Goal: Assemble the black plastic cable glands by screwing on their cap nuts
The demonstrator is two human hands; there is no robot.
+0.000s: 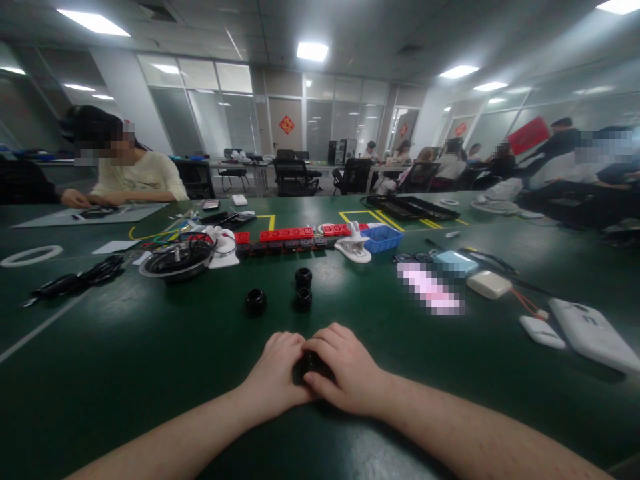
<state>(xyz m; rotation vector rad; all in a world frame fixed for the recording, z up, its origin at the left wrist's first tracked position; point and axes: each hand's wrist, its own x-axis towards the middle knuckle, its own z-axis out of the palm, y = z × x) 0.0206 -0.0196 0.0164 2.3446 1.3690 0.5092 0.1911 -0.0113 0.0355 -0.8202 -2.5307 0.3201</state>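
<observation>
Near the front of the green table (210, 373), my left hand (277, 367) and my right hand (347, 370) meet around a dark, glossy black round piece (313, 363). Both hands are closed on it, fingers curled over, so most of it is hidden. Just beyond my hands stand several similar black round pieces with an opening on top: one to the left (255, 302), one in the middle (303, 299), and one right behind that (303, 277). They look like small tyres, but I cannot be sure of their kind.
Behind are red and black blocks in a row (287, 235), a white clip stand (354, 245), a blue bin (383, 239) and a metal bowl of cables (175, 267). Rightward lie a white case (489, 285) and a white power bank (593, 333). A person (137, 173) sits across, left.
</observation>
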